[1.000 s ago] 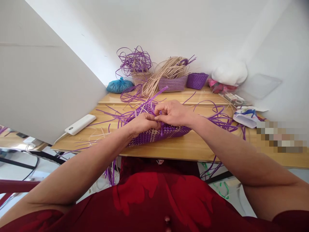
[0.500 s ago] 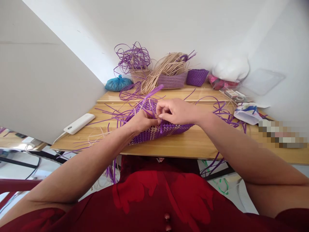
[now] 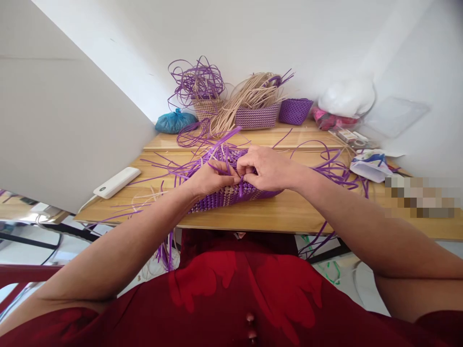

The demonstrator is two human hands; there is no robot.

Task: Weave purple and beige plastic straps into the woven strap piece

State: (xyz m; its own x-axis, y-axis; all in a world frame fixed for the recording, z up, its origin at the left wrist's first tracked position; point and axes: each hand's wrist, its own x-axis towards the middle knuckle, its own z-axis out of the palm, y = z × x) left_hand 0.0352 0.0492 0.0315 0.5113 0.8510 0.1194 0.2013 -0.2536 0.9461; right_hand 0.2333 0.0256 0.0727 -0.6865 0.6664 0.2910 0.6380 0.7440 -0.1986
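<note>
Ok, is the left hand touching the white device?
Apart: the head view shows tabletop and loose strands between the left hand and the white device.

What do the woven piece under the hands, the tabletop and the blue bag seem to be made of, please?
Woven piece: probably plastic strip, smooth with a slight sheen; loose purple strands look flat and springy.
Tabletop: wood or wood-look laminate, glossy; grain shows and light reflects.
Blue bag: likely thin plastic film, shiny, wrinkled, gathered at the top.

Woven basket [image 3: 213, 203]: middle part hidden behind left hand [image 3: 211, 180] and right hand [image 3: 267, 168]. Right of basket: pixelated patch [image 3: 421, 197], contents unreadable.
</note>
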